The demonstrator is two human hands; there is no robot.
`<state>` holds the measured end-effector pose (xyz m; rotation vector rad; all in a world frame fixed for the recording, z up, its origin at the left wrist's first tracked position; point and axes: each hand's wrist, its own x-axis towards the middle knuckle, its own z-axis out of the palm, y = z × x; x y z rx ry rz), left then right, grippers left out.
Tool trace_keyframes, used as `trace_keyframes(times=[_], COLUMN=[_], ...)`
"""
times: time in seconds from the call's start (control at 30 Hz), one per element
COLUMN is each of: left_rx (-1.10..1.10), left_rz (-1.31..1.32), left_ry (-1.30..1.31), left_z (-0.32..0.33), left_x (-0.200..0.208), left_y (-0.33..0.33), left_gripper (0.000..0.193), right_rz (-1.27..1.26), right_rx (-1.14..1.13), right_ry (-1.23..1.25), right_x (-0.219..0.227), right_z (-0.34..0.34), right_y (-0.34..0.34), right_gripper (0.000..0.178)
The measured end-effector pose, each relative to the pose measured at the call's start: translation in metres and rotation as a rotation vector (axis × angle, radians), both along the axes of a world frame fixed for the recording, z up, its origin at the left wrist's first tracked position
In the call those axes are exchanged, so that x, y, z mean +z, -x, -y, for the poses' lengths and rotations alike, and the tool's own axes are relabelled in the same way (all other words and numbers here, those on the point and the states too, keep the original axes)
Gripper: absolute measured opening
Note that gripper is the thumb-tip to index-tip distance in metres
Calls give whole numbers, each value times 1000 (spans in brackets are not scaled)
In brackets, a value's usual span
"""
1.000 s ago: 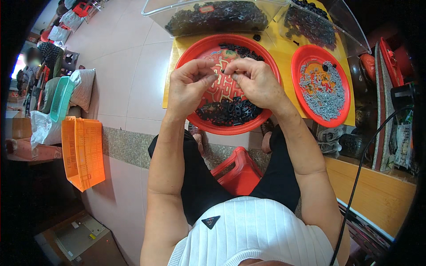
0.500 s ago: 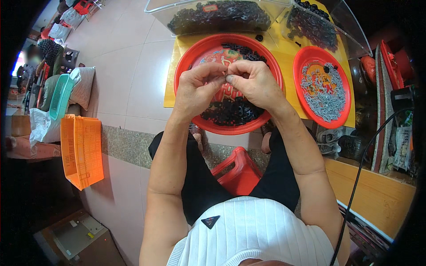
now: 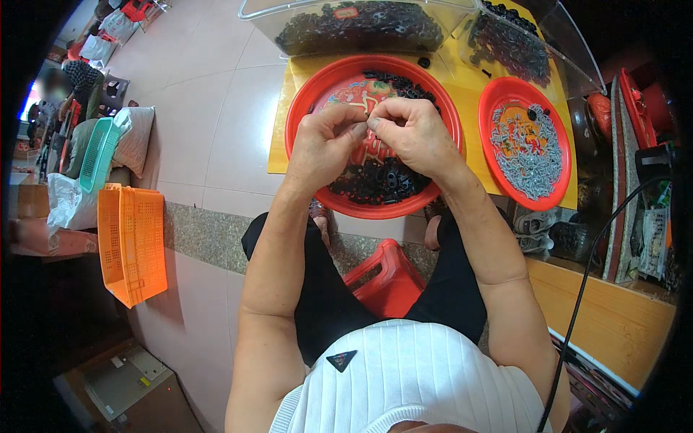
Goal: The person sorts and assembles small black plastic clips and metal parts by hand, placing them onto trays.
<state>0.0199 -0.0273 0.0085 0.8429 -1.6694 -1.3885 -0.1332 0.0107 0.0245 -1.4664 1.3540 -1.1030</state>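
Observation:
Both hands meet over a round red tray (image 3: 294, 97) that holds small black parts. My left hand (image 3: 326, 144) pinches with thumb and index finger, its fingertips close against those of the other hand. My right hand (image 3: 415, 136) is curled in a pinch as well. Whatever sits between the fingertips is too small and covered to name. Black plastic pieces (image 3: 379, 182) are heaped along the tray's near side, and more black pieces (image 3: 404, 85) lie at its far right.
Right of it, an oval red tray (image 3: 485, 108) holds many silver screws (image 3: 534, 169). Clear bins of black parts (image 3: 361, 30) stand behind on the yellow table (image 3: 462, 72). An orange crate (image 3: 133, 245) stands on the floor at left; a red stool (image 3: 390, 281) is between my legs. A black cable (image 3: 588, 267) hangs at right.
My hands stay together over the tray, with only a slight shift of the fingers. The view has moved a little; nothing else visibly differs.

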Motion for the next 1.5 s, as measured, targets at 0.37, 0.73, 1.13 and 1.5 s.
trace_keyframes(times=[0.37,0.73,1.13,1.5], left_rx=[-50,-76,-101,-112], left_rz=[-238,-591,-637,-666], left_ry=[-396,-652,-642,-600], left_z=[3,5,1,-1], left_x=[2,-4,3,2], left_y=[-3,-8,-4,0], left_gripper=[4,8,15,15], right_rz=[138,344,351,401], right_rx=[-75,-62,-26,-11], right_ry=[13,-179,-88,-72], right_x=[-3,13,19,19], right_z=[3,-5,-11,-13], right_y=[2,2,1,-2], right_gripper=[9,10,9,10])
